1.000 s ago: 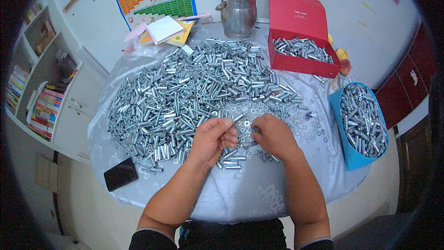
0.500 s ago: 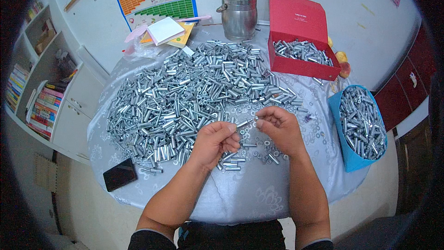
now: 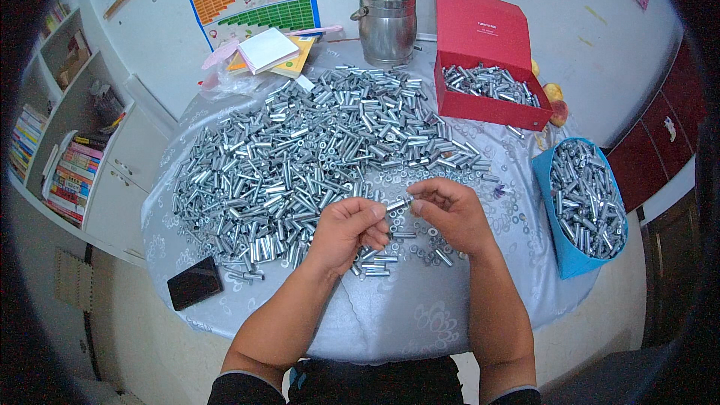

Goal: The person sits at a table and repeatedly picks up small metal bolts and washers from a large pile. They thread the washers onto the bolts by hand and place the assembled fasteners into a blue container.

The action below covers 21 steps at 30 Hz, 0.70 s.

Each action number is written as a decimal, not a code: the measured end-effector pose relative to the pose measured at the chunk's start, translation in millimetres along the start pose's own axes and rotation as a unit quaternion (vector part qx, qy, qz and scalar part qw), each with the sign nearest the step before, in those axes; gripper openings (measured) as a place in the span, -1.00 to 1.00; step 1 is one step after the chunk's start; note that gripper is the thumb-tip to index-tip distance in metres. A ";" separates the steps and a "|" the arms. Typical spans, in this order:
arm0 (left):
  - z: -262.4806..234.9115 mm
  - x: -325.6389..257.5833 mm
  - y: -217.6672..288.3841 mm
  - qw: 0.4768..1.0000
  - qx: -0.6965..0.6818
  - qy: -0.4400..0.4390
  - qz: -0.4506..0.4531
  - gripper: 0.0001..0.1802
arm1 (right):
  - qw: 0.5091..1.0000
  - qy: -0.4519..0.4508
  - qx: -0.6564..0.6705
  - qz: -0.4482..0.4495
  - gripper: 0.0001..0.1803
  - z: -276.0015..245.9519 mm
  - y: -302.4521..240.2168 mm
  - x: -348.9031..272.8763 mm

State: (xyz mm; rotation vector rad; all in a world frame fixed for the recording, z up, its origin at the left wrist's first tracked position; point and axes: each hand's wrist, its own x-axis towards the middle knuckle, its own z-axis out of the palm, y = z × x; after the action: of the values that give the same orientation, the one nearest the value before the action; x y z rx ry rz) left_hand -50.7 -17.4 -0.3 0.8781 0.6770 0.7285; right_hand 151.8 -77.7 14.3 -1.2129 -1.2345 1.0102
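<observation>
A silvery metal sleeve anchor bolt [image 3: 398, 203] points away from the fingertips of my left hand [image 3: 349, 229], which is closed on its near end. At the bolt's other end, the thumb and index finger of my right hand [image 3: 448, 211] are pinched together. Whatever small piece they hold there is too small to name. Under and around both hands lie loose washers and nuts [image 3: 433, 233] and a few short metal sleeves [image 3: 377, 259]. A large heap of metal sleeves and bolts [image 3: 300, 157] spreads just beyond and left of my left hand.
A red box [image 3: 491, 109] with its lid raised and a blue bin [image 3: 556, 214] both hold metal bolts at the right. Behind the heap stands a steel pot [image 3: 387, 26]. A black phone [image 3: 195, 283] lies near the table's left edge, and notebooks [image 3: 268, 51] lie at the back.
My right fingers have moved slightly left and down and have met the end of the bolt. The left hand stays in place, with the bolt still in it.
</observation>
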 end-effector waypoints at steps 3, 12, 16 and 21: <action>0.4 0.8 -1.1 1.000 0.015 0.003 0.010 -0.85 | 1.000 0.006 -0.017 -0.002 -0.85 2.2 -3.8 -0.5; 1.3 -0.1 -3.7 0.998 0.050 -0.013 0.045 -0.83 | 0.992 0.088 -0.051 0.078 -0.70 6.4 -1.6 1.3; 0.8 1.5 -5.3 0.998 0.039 -0.004 0.045 -0.83 | 0.994 0.054 -0.099 -0.017 -0.68 7.7 8.1 2.6; 2.2 -0.1 -4.1 0.998 0.036 -0.008 0.045 -0.83 | 0.992 0.049 -0.098 0.057 -0.67 6.5 6.2 2.1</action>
State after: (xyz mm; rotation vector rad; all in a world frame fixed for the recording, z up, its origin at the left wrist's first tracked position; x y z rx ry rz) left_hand -48.0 -20.2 -2.7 0.9845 0.6545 0.7812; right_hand 146.0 -74.2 8.0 -1.4831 -1.2202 0.9156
